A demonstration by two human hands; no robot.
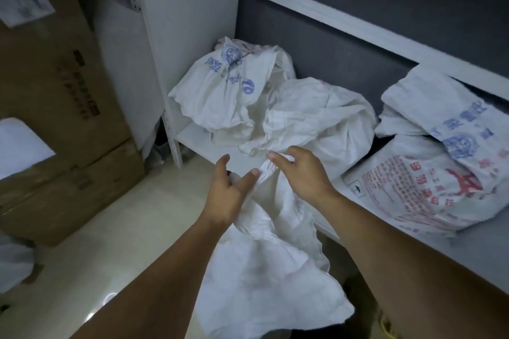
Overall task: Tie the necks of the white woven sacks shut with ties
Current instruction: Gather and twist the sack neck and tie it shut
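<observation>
A white woven sack (264, 264) hangs from the shelf edge down toward the floor, its neck bunched between my hands. My right hand (300, 170) pinches the gathered neck from above with curled fingers. My left hand (228, 190) is under the neck on the left, thumb and forefinger spread, lower fingers curled around a fold of cloth. I cannot make out a tie. A plain white sack (316, 115) and one with blue print (220, 85) lie crumpled on the shelf behind.
A low white shelf (203, 143) carries the sacks against a dark wall. More printed sacks (429, 162) are stacked at the right. Cardboard boxes (55, 107) stand at the left on a pale tiled floor (115, 242). A white upright panel (190, 22) closes the shelf's left end.
</observation>
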